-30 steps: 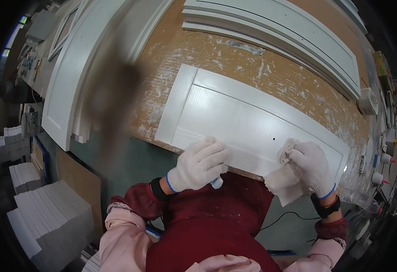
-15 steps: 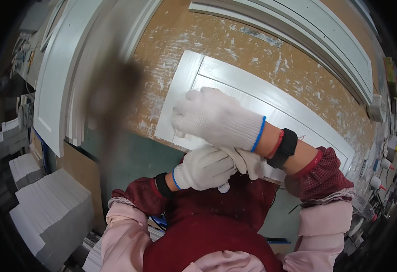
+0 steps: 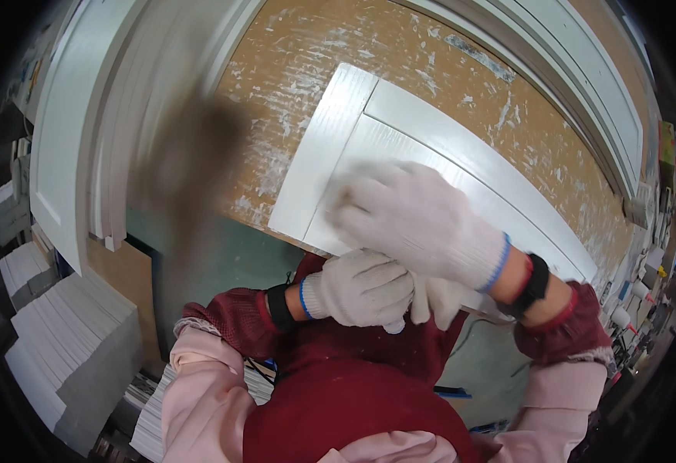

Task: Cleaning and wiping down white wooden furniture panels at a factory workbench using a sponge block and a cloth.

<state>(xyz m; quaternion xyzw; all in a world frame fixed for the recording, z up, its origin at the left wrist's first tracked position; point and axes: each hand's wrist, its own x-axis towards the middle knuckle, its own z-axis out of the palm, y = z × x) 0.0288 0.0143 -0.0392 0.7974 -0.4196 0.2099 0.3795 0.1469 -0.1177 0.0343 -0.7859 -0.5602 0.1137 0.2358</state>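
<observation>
At centre frame, one white panelled cabinet door (image 3: 369, 147) is laid flat on a paint-flecked brown worktop (image 3: 292, 69), running from ten o'clock toward four o'clock. Two hands in white knit gloves are seen. The right hand (image 3: 415, 220) is pressed on the door's lower left part, fingers curled and blurred; whether anything is held under it cannot be told. The left hand (image 3: 361, 289) is closed into a fist at the door's near edge, at six o'clock of the right hand, with a small white object gripped and barely showing. One black wristband (image 3: 535, 284) is worn on the right wrist. At eight o'clock, two stacks of white boards (image 3: 68, 339) are seen.
</observation>
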